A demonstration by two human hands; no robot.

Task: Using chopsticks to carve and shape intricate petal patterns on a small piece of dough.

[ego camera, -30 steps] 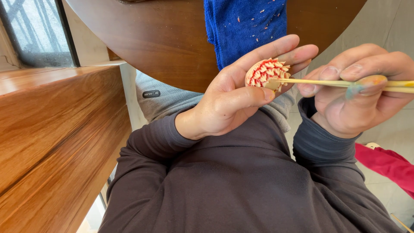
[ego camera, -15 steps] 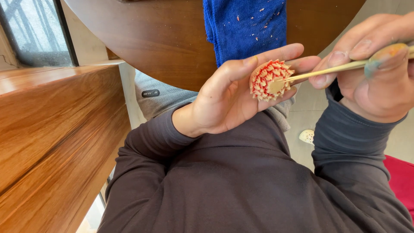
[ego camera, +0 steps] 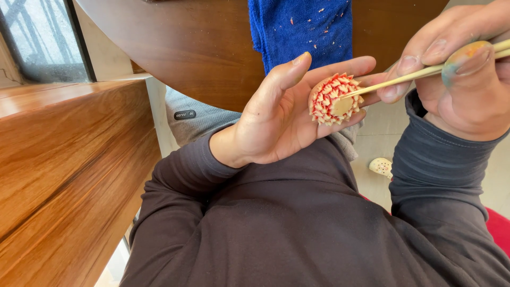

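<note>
My left hand [ego camera: 281, 114] lies palm up at the middle of the head view and cradles a small round flower-shaped piece [ego camera: 336, 100], cream with red-tipped petals. My right hand [ego camera: 462, 79] at the upper right pinches a thin pale wooden stick [ego camera: 404, 78]. The stick's tip touches the flat cream middle of the flower piece. Paint stains show on my right thumb. Both arms wear dark grey sleeves.
A round dark wooden table [ego camera: 202, 48] fills the top, with a blue cloth [ego camera: 303, 26] hanging over its edge. A light wooden bench or ledge [ego camera: 64, 170] runs along the left. A small white spotted object [ego camera: 381, 166] lies on the floor, a red thing [ego camera: 496, 226] at right.
My right hand has risen and moved to the upper right, tilting the stick. My left hand with the flower piece has stayed nearly in place, turned slightly.
</note>
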